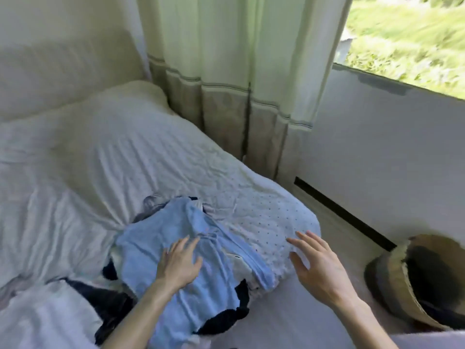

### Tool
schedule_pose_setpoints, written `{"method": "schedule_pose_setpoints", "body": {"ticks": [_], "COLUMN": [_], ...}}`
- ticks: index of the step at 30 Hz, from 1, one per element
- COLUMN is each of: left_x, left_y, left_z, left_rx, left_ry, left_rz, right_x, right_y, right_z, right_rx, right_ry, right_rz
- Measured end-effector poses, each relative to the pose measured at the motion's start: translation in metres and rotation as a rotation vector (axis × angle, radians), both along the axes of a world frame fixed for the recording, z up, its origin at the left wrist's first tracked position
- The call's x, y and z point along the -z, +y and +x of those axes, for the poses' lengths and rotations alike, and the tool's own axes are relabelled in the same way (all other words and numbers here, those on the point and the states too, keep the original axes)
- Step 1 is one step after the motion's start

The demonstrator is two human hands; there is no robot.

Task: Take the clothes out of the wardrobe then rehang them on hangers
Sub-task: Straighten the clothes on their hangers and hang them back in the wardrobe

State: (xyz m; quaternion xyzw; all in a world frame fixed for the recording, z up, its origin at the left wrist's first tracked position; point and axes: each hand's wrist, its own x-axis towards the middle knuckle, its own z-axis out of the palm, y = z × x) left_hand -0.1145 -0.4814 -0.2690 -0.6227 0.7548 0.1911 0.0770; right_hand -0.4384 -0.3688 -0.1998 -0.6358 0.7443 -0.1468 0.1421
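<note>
Head view, down over bed [105,152], close.

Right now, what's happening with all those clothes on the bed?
A person is sorting a pile of clothes on the bed. Their left hand rests with spread fingers on a light blue top, which lies over some dark clothes. Their right hand is open near the bed's corner and holds nothing. No hanger is in sight, so nothing is being hung up yet. A basket sits on the floor beside the bed.
</note>
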Motion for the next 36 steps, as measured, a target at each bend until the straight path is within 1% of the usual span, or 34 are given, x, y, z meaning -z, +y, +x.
{"method": "schedule_pose_setpoints", "body": {"ticks": [4, 6, 11, 14, 20, 27, 31, 36], "left_x": [0.002, 0.001, 0.004, 0.011, 0.03, 0.066, 0.088, 0.117], "left_y": [0.037, 0.058, 0.112, 0.137, 0.156, 0.152, 0.128, 0.071], "left_z": [0.063, 0.081, 0.091, 0.082, 0.049, 0.018, 0.026, 0.056], "left_rx": [-0.249, -0.334, -0.53, -0.613, -0.658, -0.662, -0.626, -0.567], "left_ry": [0.033, 0.028, 0.041, 0.044, 0.057, 0.055, 0.053, 0.028], "left_rz": [-0.002, -0.006, -0.021, 0.03, 0.063, 0.26, 0.346, 0.449], "right_x": [-0.001, 0.002, 0.011, 0.022, 0.057, 0.095, 0.114, 0.144], "right_y": [-0.043, -0.054, -0.068, -0.066, -0.063, -0.064, -0.085, -0.142], "right_z": [0.047, 0.067, 0.098, 0.103, 0.095, 0.082, 0.089, 0.12], "right_rx": [-0.281, -0.407, -0.634, -0.712, -0.794, -0.854, -0.862, -0.843], "right_ry": [0.025, 0.032, 0.02, 0.012, 0.034, 0.139, 0.172, 0.203], "right_rz": [0.025, 0.058, 0.163, 0.192, 0.27, 0.385, 0.482, 0.634]}}
